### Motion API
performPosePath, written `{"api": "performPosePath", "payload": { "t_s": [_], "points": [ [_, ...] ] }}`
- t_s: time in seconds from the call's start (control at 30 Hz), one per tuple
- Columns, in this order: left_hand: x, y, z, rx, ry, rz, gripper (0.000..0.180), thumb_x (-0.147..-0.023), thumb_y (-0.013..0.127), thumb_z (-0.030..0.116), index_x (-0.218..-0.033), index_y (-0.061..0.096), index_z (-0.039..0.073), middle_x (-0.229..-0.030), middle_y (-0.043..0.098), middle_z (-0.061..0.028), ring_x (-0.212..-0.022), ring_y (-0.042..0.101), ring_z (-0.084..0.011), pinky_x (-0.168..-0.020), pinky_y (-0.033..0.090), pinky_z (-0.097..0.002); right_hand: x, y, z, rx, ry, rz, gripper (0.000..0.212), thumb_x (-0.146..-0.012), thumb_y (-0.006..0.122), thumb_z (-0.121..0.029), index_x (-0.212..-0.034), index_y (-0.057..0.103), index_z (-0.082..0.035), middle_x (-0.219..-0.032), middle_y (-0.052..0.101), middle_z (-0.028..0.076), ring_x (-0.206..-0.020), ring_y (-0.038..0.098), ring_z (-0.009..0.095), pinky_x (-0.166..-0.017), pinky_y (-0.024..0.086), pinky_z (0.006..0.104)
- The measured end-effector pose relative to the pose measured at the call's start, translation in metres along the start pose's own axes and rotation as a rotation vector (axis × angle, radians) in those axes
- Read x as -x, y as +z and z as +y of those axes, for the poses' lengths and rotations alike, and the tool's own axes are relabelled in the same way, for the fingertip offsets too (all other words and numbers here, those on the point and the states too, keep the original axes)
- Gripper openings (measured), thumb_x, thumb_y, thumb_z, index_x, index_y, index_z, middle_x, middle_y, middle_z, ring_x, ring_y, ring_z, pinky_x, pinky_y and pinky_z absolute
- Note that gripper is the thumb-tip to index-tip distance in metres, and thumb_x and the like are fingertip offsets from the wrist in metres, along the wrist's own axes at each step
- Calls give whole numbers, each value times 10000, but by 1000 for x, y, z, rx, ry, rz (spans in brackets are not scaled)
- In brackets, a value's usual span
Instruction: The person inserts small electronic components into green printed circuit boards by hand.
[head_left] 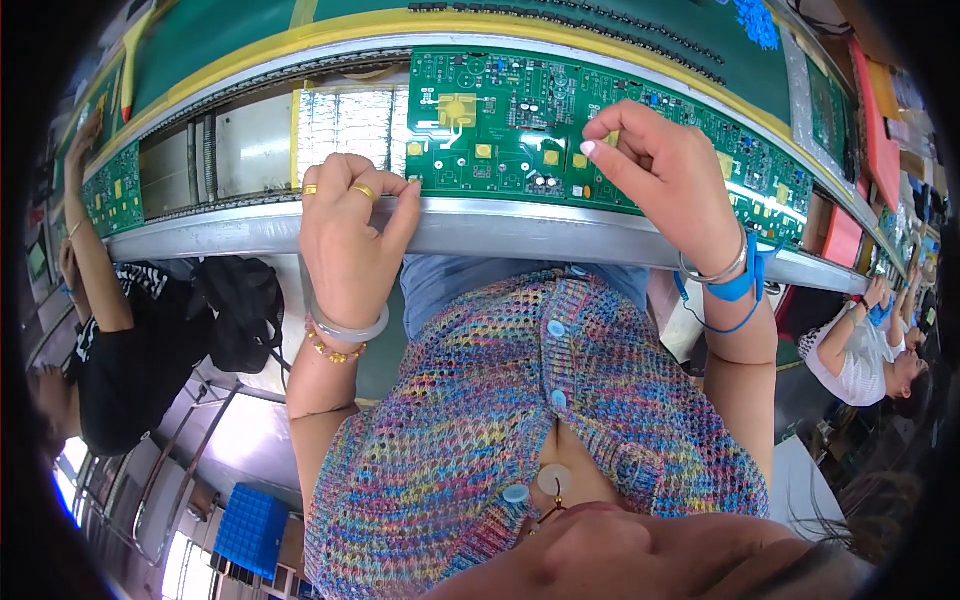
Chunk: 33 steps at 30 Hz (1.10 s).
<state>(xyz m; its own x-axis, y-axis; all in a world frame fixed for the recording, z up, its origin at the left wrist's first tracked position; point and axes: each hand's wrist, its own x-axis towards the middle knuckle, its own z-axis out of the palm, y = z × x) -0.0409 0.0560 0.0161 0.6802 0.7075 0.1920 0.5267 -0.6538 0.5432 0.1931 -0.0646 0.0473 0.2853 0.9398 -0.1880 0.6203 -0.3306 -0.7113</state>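
Observation:
A green circuit board (510,130), dotted with small parts and square yellow pads, lies in the conveyor track in front of me. At its near left corner is my left hand (352,235), fingers curled and thumb close to the index finger, by the near rail (480,220). Whatever lies between those fingertips, if anything, is too small to make out. Over the board, right of its middle, hovers my right hand (670,180). Its thumb and index tip come together in a pinch, the other fingers bent; anything held there cannot be made out. A blue wrist strap (738,285) circles that wrist.
Another green board (770,200) continues to the right along the track. Rows of small black parts (600,25) and a blue heap of small pieces (757,22) lie on the far green surface. At the left, a co-worker's arm (95,240) reaches to another board (115,195).

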Motion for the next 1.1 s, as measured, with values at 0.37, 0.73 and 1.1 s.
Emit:
{"api": "performPosePath", "payload": {
  "t_s": [0.37,0.73,1.1],
  "points": [
    [1,3,7,-140,-14,6,97,-710,717,86,-710,628,47,-774,537,-70,-750,501,-252,-675,404,-349,18,0,24,-68,68,44,126,-844,616,-235,-874,609,-113,-495,473,49,-448,488,216,-444,338,352],
    [3,9,15,-121,-79,45,117,-712,741,91,-707,635,42,-731,546,-84,-721,533,-259,-672,424,-353,32,-12,38,-88,122,236,101,-827,645,-186,-863,621,-95,-587,544,47,-516,535,195,-488,398,297],
    [-79,-7,-10,89,137,54,100,-744,717,44,-809,645,17,-823,604,-80,-766,587,-227,-686,471,-328,-8,-62,124,436,-308,621,102,-779,672,-112,-862,642,-62,-848,596,52,-797,600,238,-687,488,335]
  ]
}}
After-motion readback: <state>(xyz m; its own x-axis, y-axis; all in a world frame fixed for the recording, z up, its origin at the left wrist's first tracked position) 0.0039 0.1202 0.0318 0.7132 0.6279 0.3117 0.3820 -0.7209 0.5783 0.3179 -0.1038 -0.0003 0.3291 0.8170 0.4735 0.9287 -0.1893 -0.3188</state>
